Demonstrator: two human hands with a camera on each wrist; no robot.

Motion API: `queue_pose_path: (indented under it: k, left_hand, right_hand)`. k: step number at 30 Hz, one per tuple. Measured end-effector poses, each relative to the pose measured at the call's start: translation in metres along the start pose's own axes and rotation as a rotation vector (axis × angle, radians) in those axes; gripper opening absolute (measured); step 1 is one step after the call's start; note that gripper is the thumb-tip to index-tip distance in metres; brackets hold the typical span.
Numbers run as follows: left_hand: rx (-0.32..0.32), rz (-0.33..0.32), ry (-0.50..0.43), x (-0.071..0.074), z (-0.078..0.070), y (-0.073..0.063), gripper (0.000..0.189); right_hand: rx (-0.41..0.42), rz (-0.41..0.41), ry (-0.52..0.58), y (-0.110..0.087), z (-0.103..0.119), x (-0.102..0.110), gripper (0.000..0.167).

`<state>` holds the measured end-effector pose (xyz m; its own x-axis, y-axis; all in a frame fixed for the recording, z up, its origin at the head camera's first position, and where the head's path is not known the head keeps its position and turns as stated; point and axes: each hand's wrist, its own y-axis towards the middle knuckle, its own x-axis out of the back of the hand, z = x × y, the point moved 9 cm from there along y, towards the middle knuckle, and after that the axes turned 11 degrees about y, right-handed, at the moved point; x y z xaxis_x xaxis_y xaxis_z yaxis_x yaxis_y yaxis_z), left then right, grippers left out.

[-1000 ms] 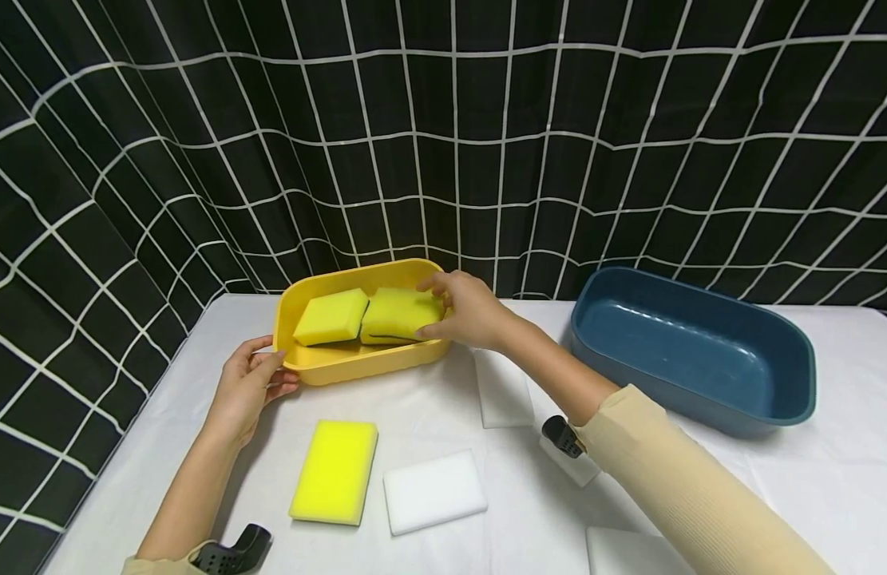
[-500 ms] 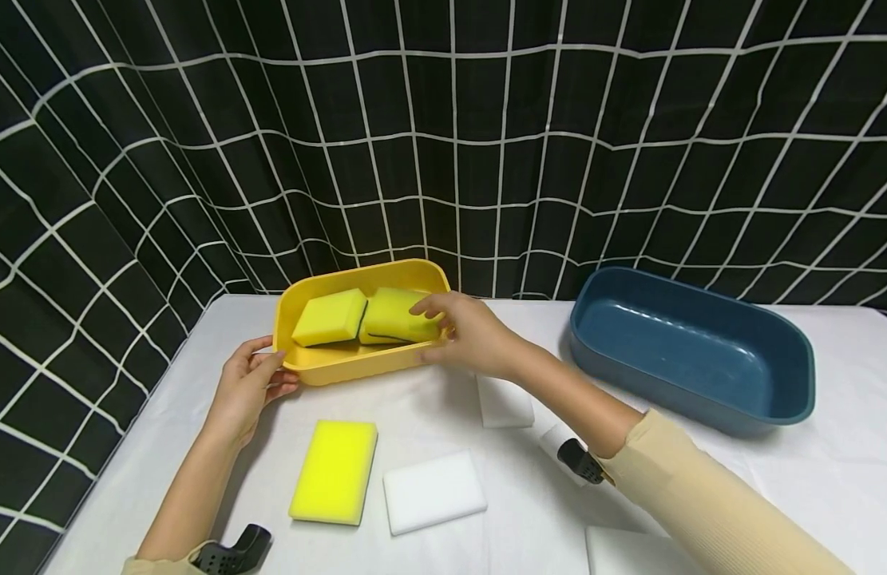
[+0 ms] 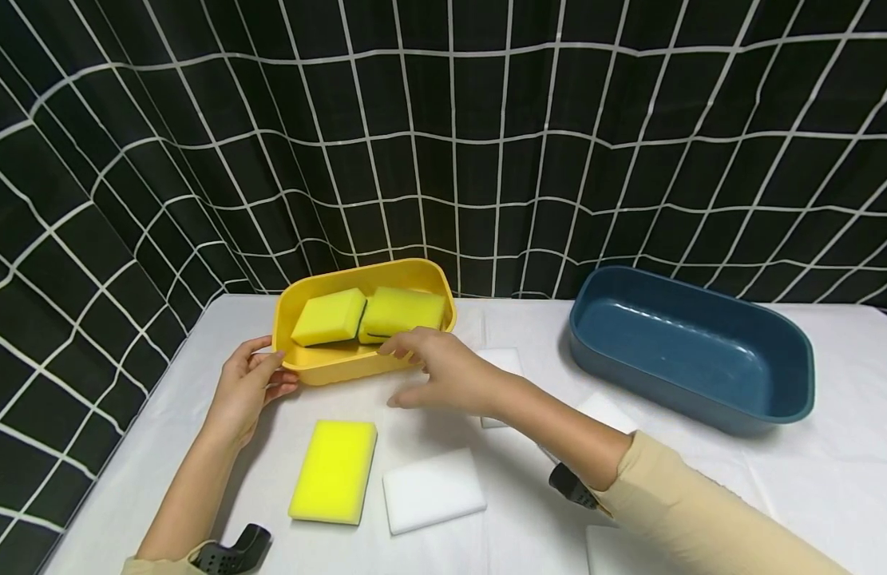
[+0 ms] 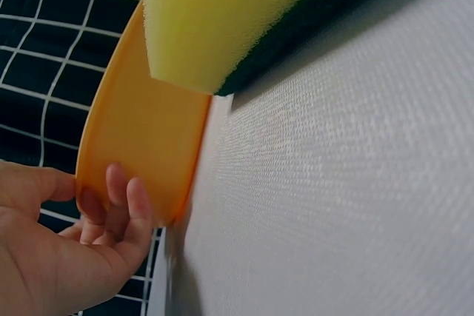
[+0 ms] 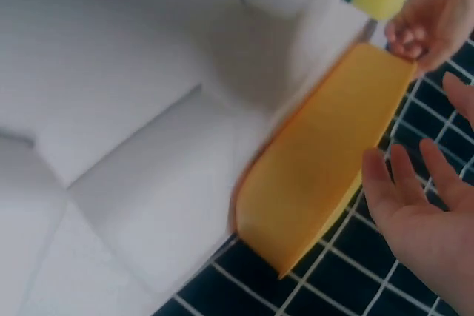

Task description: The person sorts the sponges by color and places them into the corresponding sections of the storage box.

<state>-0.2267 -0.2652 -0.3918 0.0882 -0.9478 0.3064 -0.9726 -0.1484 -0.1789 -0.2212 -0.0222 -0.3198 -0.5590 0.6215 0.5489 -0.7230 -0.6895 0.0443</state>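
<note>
A yellow plastic tub (image 3: 350, 370) stands at the back left, with two yellow sponges (image 3: 331, 316) with dark green scouring sides lying inside it. At its left end my left hand (image 3: 247, 380) pinches the rim, thumb on the edge and fingers against the outer wall (image 4: 148, 131). My right hand (image 3: 443, 371) hovers in front of the tub's right part, fingers spread and holding nothing; it hides part of the tub's front wall. On the tablecloth nearer to me lies another yellow sponge (image 3: 334, 473), and to its right a white sponge (image 3: 434, 490).
A dark blue tub (image 3: 690, 351) stands at the back right with nothing in it. More white sponges lie under and around my right forearm, one (image 3: 500, 363) behind it and one (image 3: 615, 551) near the front edge. A black curtain with white grid lines (image 3: 486, 144) hangs behind the table.
My right hand has drawn away from the right-hand sponge in the yellow tub, moving out over the front wall toward me. My left hand stays at the tub's left end.
</note>
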Motion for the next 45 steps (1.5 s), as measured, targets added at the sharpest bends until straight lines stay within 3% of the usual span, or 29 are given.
queue_pose_path:
  k: [13,25,30,40,45]
  left_hand:
    - [0.001,0.003,-0.007,0.000,0.000,0.000,0.053]
    - [-0.011,0.010,-0.010,0.000,-0.001,0.000,0.053]
    - [-0.006,0.007,-0.005,0.000,-0.001,-0.001,0.053]
    - [-0.008,0.012,0.004,0.001,-0.001,-0.001,0.053]
    - [-0.013,0.013,-0.005,0.001,0.000,0.000,0.053]
  right_hand:
    - [-0.022,0.204,-0.014,0.013,0.005,-0.043,0.057]
    - [-0.095,0.341,-0.011,0.022,-0.006,-0.074,0.070]
    - [-0.079,0.391,-0.086,0.025,-0.006,-0.083,0.075]
    - [-0.140,0.446,-0.184,0.029,-0.008,-0.091,0.089]
    - [-0.128,0.474,-0.270,0.031,-0.008,-0.094,0.086]
